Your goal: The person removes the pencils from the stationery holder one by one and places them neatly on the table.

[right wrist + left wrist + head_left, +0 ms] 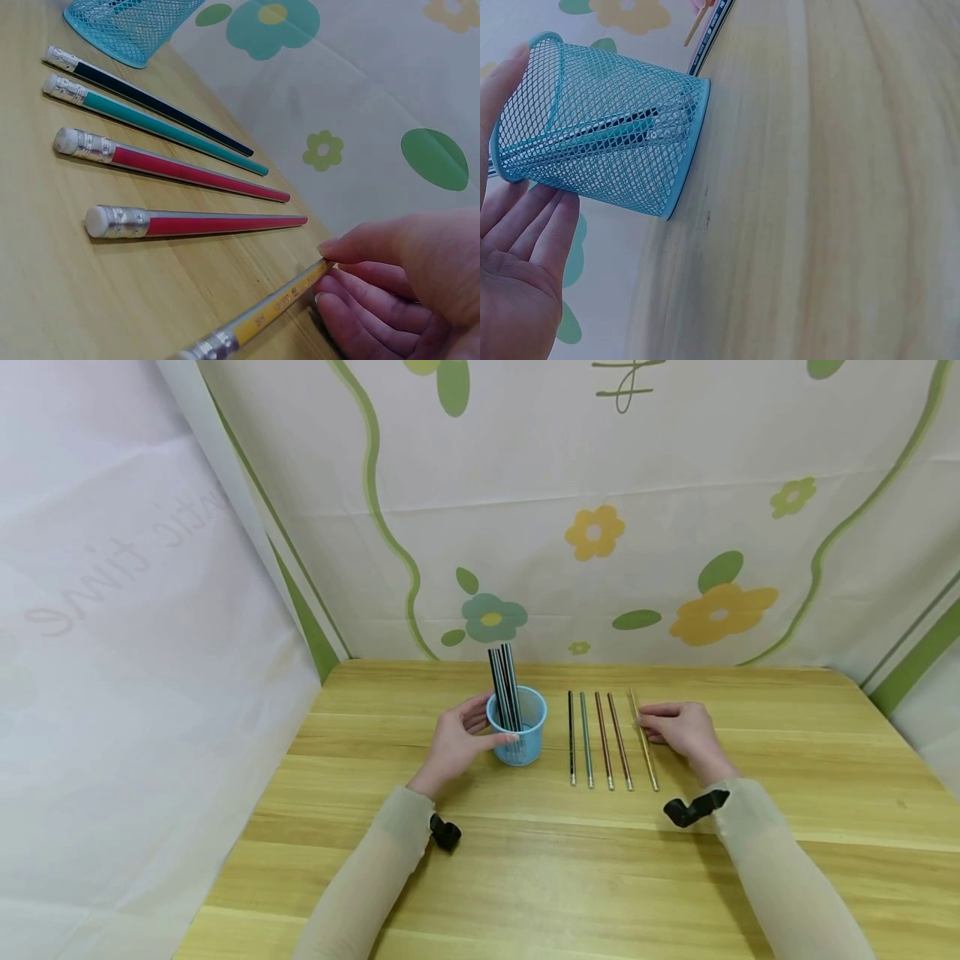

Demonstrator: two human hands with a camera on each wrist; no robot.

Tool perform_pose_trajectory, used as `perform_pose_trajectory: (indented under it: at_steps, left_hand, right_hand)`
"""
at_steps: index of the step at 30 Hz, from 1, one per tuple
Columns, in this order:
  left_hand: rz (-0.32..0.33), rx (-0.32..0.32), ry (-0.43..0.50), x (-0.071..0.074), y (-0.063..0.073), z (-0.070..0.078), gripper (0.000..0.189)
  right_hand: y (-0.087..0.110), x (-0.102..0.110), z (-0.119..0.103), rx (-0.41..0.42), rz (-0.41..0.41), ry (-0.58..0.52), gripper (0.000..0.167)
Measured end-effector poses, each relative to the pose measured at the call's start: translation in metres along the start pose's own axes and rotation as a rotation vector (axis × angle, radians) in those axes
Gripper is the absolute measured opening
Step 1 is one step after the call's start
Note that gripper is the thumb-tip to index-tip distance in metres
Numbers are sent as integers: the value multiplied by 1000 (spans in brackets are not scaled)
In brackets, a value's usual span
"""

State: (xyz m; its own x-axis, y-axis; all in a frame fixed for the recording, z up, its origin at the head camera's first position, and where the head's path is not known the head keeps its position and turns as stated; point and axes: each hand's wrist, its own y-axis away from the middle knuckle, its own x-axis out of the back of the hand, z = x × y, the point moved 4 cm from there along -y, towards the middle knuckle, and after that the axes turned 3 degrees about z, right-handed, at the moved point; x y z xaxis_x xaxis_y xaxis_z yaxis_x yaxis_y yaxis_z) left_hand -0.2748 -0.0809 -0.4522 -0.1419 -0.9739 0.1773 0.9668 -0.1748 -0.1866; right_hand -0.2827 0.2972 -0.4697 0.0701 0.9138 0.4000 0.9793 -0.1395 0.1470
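Note:
A blue mesh pencil cup (528, 747) stands upright on the table, with several dark striped pencils (504, 685) leaning in it. My left hand (459, 739) holds the cup from its left side, thumb across the front and fingers behind. To the right of the cup lie a black pencil (150, 97), a green pencil (165, 131) and two red pencils (217, 224), roughly side by side with eraser ends toward me. At the right end of this row, my right hand (678, 729) pinches a yellow pencil (277, 301) between thumb and fingers near its far end.
The wooden table (540, 877) ends at the back against a white curtain (675, 460) printed with flowers. Another white curtain (135, 693) hangs along the left side. A black wrist device (693, 808) sits on the right sleeve, and a similar one (445, 833) on the left.

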Motion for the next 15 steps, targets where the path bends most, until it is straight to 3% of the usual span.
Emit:
perform_pose_trajectory:
  at_steps: [15]
  left_hand:
    - [-7,-10,-1,0,0,-1,82]
  right_hand:
    - [-3,-3,5,-8,25,65,37]
